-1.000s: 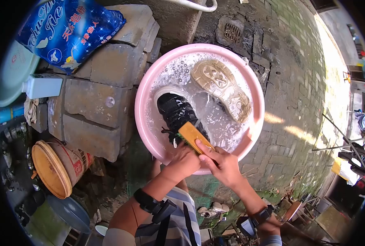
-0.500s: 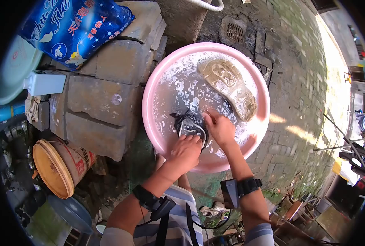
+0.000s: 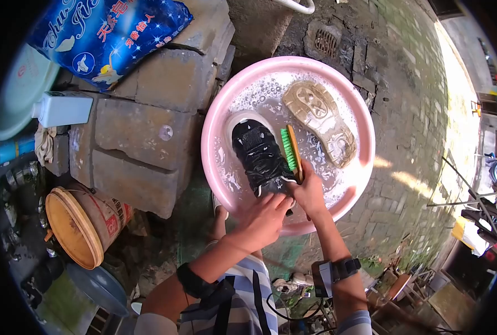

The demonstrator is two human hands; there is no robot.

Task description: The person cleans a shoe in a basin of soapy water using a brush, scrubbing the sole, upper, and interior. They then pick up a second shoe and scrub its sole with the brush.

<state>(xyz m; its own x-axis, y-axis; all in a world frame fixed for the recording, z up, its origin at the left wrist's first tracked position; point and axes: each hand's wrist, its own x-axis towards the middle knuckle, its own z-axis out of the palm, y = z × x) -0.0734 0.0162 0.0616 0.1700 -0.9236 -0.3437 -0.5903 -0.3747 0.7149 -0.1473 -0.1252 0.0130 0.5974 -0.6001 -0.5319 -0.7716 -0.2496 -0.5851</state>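
The black shoe (image 3: 258, 151) I had mostly sunk has surfaced, and the green-bristled brush (image 3: 291, 148) shows again in my right fingers (image 3: 309, 181).

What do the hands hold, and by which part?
The right hand holds the green-bristled brush by the near end of its handle; the left hand holds the black shoe at its heel end.

Your left hand (image 3: 262, 220) covers part of the black shoe (image 3: 255, 151) at its near end. Your right hand (image 3: 310, 195) conceals the lower end of the brush handle (image 3: 295, 148). The tan shoe (image 3: 321, 121) lies sole up; its upper is hidden from you. The top edge crops the blue bag (image 3: 111, 42) and the white pipe (image 3: 300, 6). Dark border cuts off the green basin (image 3: 24, 95). Background items (image 3: 495, 167) at far right are too small to identify.
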